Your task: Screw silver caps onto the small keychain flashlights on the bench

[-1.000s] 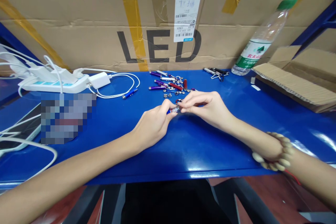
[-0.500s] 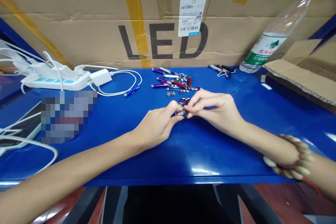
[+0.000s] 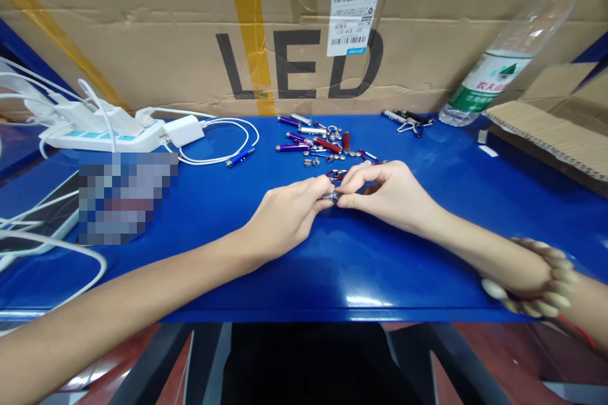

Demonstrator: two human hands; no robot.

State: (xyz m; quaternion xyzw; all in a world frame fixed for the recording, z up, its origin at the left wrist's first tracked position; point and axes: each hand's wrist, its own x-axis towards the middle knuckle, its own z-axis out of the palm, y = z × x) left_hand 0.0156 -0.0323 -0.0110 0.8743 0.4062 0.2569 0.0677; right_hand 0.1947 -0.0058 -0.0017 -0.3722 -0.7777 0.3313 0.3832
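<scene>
Both hands meet over the middle of the blue table (image 3: 408, 266). My left hand (image 3: 285, 215) pinches one end of a small keychain flashlight (image 3: 330, 196), of which only a silver tip shows. My right hand (image 3: 384, 193) pinches the other end, fingertips pressed together against it. Just behind the hands lies a scatter of several small flashlights (image 3: 308, 139) in purple, red and silver, with loose button cells (image 3: 311, 162) and key rings among them. A blue flashlight (image 3: 240, 157) lies apart to the left.
A white power strip (image 3: 102, 136) with chargers and looped white cables sits at the back left. A large cardboard box marked LED (image 3: 299, 31) closes the back. A plastic water bottle (image 3: 503, 63) leans at the right rear beside an open cardboard box (image 3: 546, 130). More flashlights (image 3: 408, 120) lie near the bottle.
The hands stay joined on the small flashlight and have lowered slightly toward the table. The view has shifted a little, so everything sits lower and to the right.
</scene>
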